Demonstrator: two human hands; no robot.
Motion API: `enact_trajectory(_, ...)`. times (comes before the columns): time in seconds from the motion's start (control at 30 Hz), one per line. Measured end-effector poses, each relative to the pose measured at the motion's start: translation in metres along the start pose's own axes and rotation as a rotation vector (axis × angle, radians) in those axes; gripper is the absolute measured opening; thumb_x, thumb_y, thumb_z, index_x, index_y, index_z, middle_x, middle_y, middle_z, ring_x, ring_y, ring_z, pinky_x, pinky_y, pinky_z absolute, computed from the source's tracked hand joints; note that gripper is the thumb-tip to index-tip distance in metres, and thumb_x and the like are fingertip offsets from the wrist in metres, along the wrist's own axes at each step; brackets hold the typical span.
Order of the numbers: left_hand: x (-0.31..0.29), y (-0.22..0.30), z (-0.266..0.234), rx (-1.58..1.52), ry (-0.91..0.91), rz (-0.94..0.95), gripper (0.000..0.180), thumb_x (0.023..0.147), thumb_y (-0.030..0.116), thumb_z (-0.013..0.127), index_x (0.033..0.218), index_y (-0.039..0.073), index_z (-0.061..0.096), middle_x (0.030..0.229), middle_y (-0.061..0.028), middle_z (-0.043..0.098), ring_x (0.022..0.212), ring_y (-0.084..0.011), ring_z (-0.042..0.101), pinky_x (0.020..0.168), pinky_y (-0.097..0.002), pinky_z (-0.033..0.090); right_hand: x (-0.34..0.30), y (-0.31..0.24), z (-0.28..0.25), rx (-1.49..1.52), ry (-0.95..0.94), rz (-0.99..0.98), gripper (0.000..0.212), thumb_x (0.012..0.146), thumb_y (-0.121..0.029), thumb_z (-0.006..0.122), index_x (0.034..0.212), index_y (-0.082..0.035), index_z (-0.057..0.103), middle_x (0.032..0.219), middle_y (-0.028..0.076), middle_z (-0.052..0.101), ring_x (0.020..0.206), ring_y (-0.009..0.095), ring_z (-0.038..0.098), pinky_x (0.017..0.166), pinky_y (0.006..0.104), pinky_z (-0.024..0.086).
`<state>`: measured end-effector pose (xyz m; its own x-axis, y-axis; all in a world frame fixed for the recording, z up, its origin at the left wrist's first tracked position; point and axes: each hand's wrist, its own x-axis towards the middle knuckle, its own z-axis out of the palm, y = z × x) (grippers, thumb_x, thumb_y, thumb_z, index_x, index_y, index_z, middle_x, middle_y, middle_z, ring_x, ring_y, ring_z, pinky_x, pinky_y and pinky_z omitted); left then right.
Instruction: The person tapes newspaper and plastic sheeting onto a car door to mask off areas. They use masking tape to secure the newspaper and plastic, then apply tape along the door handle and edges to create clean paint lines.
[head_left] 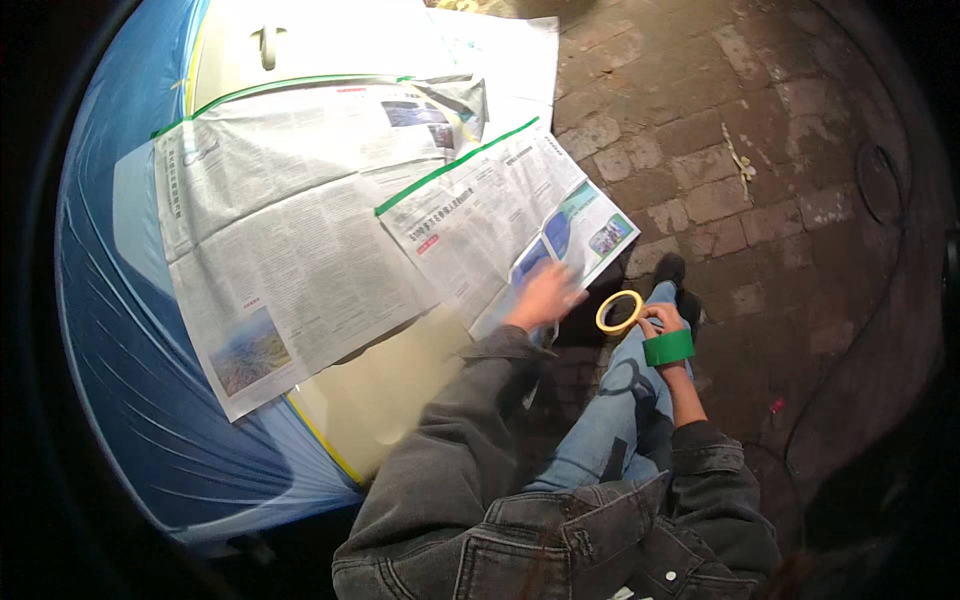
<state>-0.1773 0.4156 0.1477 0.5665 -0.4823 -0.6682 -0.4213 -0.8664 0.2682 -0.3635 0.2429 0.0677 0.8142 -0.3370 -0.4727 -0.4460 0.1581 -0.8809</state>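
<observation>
My left hand [548, 297], smeared by motion, is at the lower edge of a smaller newspaper sheet [470, 215]; its fingers do not show clearly. Green tape [455, 167] runs along that sheet's upper edge. My right hand [660, 322] grips a roll of yellow masking tape [602, 318] by its rim, over my leg. Around my right wrist sits a roll of green tape [670, 348]. A larger newspaper sheet [290, 230], also edged with green tape on top, hangs over a cream car panel [385, 375] and partly under the smaller sheet.
Blue plastic film [110, 350] covers the car's left part, bordered by yellow tape [325, 440]. A door handle [268, 47] sticks out at the top. Another paper sheet [525, 60] lies behind. Brick paving [700, 165] spreads to the right, with a dark cable [850, 370] on it.
</observation>
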Motion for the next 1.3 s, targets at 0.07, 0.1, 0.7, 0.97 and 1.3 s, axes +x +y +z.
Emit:
enact_trajectory(0.07, -0.002, -0.039, -0.069, 0.561, 0.355, -0.229, 0.075, 0.084, 0.039, 0.065, 0.138, -0.006, 0.039, 0.144, -0.0218, 0.039, 0.135, -0.0351, 0.034, 0.114, -0.0429, 0.024, 0.015, -0.013, -0.004, 0.016, -0.035, -0.011, 0.011, 0.081, -0.004, 0.067, 0.089, -0.003, 0.06, 0.102, 0.009, 0.06, 0.088, 0.018, 0.063, 0.073, 0.0309, 0.057)
enact_trajectory(0.1, -0.003, -0.056, -0.099, 0.654, 0.314, -0.373, 0.078, 0.085, 0.041, 0.064, 0.141, -0.005, 0.035, 0.148, -0.0212, 0.034, 0.141, -0.0325, 0.027, 0.117, -0.0431, 0.016, 0.021, -0.019, -0.004, -0.016, -0.053, 0.001, 0.01, 0.081, -0.004, 0.067, 0.089, -0.003, 0.06, 0.102, 0.009, 0.06, 0.088, 0.018, 0.063, 0.073, 0.0308, 0.057)
enact_trajectory(0.7, 0.114, -0.182, -0.144, 1.135, -0.393, -0.246, 0.096, 0.087, 0.068, 0.039, 0.147, -0.006, 0.022, 0.157, -0.0144, 0.019, 0.147, -0.025, 0.009, 0.12, -0.0392, 0.004, 0.21, -0.106, 0.015, 0.013, -0.189, -0.013, 0.009, 0.082, -0.001, 0.066, 0.088, 0.001, 0.06, 0.103, 0.012, 0.059, 0.089, 0.021, 0.064, 0.079, 0.0309, 0.056)
enact_trajectory(0.97, 0.157, -0.201, -0.123, 1.185, -0.616, -0.279, 0.101, 0.084, 0.071, 0.041, 0.148, -0.005, 0.019, 0.157, -0.0143, 0.017, 0.147, -0.0252, 0.009, 0.12, -0.0394, 0.002, 0.255, -0.094, -0.001, -0.005, -0.188, 0.086, 0.009, 0.08, 0.002, 0.065, 0.087, 0.001, 0.058, 0.101, 0.012, 0.058, 0.088, 0.022, 0.063, 0.075, 0.0307, 0.056)
enact_trajectory(1.3, 0.186, -0.206, -0.117, 0.767, -0.334, -0.397, 0.103, 0.077, 0.06, 0.063, 0.144, -0.009, 0.026, 0.155, -0.0188, 0.022, 0.145, -0.0266, 0.016, 0.12, -0.0358, 0.009, 0.298, -0.125, -0.005, -0.071, -0.272, 0.175, 0.009, 0.082, 0.0, 0.066, 0.088, 0.001, 0.059, 0.103, 0.013, 0.059, 0.085, 0.02, 0.064, 0.075, 0.0287, 0.054)
